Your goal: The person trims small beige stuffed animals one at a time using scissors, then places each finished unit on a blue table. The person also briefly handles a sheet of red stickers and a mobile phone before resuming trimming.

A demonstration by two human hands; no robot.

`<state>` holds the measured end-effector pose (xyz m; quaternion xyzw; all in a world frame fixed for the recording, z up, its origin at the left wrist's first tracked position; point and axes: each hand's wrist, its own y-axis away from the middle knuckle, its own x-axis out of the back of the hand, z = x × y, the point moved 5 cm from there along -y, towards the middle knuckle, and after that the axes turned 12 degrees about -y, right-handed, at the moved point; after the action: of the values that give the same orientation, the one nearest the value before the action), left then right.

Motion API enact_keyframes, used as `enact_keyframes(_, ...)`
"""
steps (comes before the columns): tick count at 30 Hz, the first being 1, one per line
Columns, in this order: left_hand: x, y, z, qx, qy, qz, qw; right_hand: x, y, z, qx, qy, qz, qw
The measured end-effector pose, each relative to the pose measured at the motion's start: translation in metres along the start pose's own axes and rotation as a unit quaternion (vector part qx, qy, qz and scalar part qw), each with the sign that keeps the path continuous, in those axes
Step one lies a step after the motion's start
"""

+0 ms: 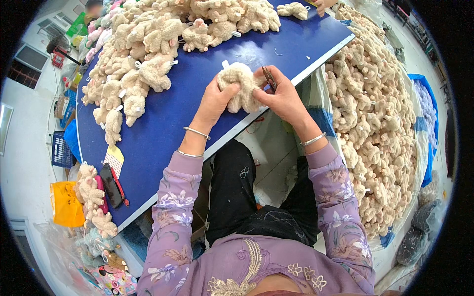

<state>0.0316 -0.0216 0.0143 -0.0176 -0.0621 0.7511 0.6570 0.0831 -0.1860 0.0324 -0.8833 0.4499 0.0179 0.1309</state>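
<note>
we sat at a blue table (177, 98) and held a cream plush toy (240, 84) at its near edge, just in front of our lap. our left hand (216, 101) was cupped against the toy's left side, fingers curled around the fluffy body and thumb pressed into it, so the toy was gripped and not merely touched. our right hand (281, 96) came in from the other side, fingers bent and close together; it pinched a small pair of thread snips (269, 79) between thumb and forefinger, the dark blades pointing up and away from us, right beside the toy's upper right part. whether the blades touched the plush we could not tell.

silver bangles (196, 132) ringed our left wrist, and another bangle (314, 140) sat on the right one, above the lilac flowered sleeves.

across the far half of the table lay a heap of the same cream toys (148, 44), many with small white tags sticking out. to our right, off the table, a far bigger pile of toys (375, 113) filled a large sack with a blue rim. at the table's near left corner lay a dark phone (111, 185) with a red cord beside it, a dotted paper tag (114, 159) just above it, and a few more plush toys (91, 195) next to a yellow bag (64, 202). at the far edge of the table another person's hand (320, 6) touched one toy.
</note>
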Motion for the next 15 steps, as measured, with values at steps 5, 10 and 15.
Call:
enact_keyframes(5,0.003,0.0,-0.002,0.006,0.136,0.036,0.99,0.006,0.002,0.003,-0.015,-0.046,0.033,0.998)
enact_keyframes(10,0.005,0.002,-0.002,-0.042,0.186,0.043,0.981,-0.006,0.01,-0.001,-0.154,-0.091,-0.057,0.982)
enact_keyframes(15,0.006,-0.005,-0.004,-0.038,-0.016,0.079,0.996,0.005,0.004,-0.004,0.003,-0.05,0.035,0.998)
